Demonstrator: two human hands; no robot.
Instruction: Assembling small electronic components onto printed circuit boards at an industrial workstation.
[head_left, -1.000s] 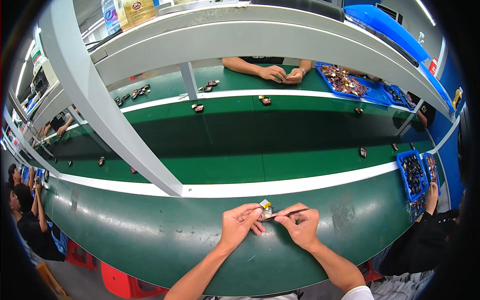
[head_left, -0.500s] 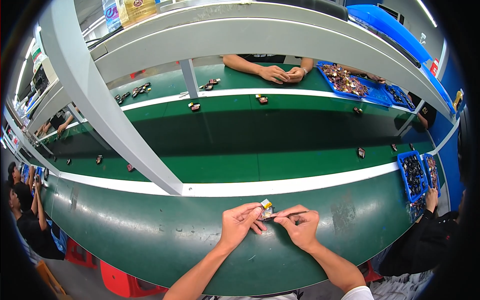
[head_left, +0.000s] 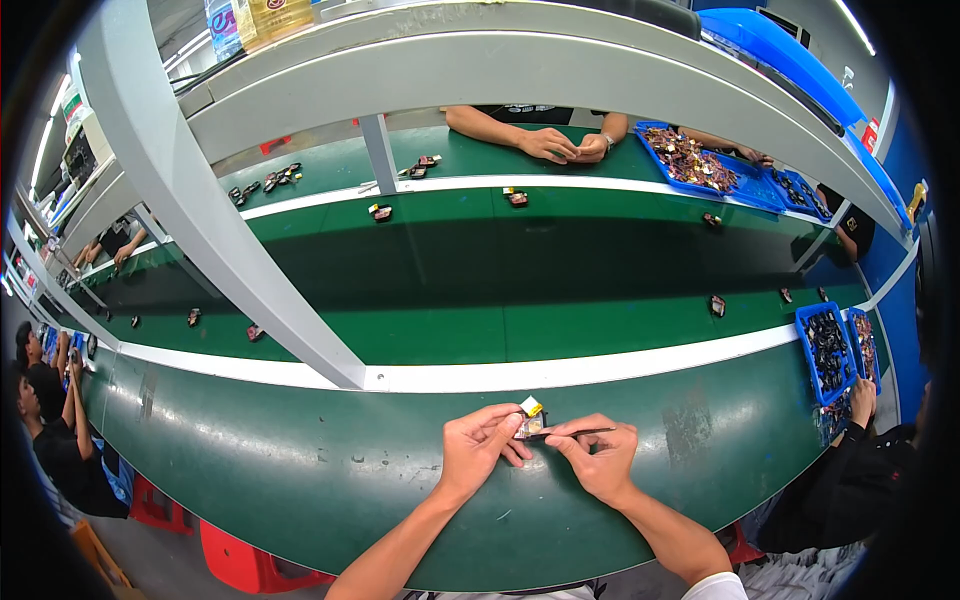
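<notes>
Small electronic device [head_left: 531, 425]: held between the two hands, just above the near counter [head_left: 300, 450]; a clear or pale face is turned up, but its inner detail is too small to be told.
White-and-yellow tab [head_left: 531, 407]: seen at the device's far end, just beyond the fingertips of the left hand.
Left hand [head_left: 482, 440]: closed lightly around the device's left side, thumb on top, other fingers curled beneath.
Right hand [head_left: 600, 455]: pinched on a slim dark tool [head_left: 596, 431], gripped like a pen, its tip pointed left at the device; whether the tip is touching cannot be told.
Progress: work on the device appears to be under way, as it is gripped and the tool is brought up to it; it has not been set down. Which part is done and which is left cannot be judged, since the worked spot is too small.
Green belt [head_left: 430, 345]: stretched beyond the hands, behind a white rail [head_left: 560, 373]; similar small devices [head_left: 717, 306] are scattered along it, well apart from one another.
Blue tray [head_left: 803, 335]: placed well to the right of the hands, filled with dark pieces; a co-worker's hand [head_left: 863, 400] is seen beside it.
Co-worker's clasped hands [head_left: 565, 148]: rested on the far counter [head_left: 470, 160], straight beyond the belt.
</notes>
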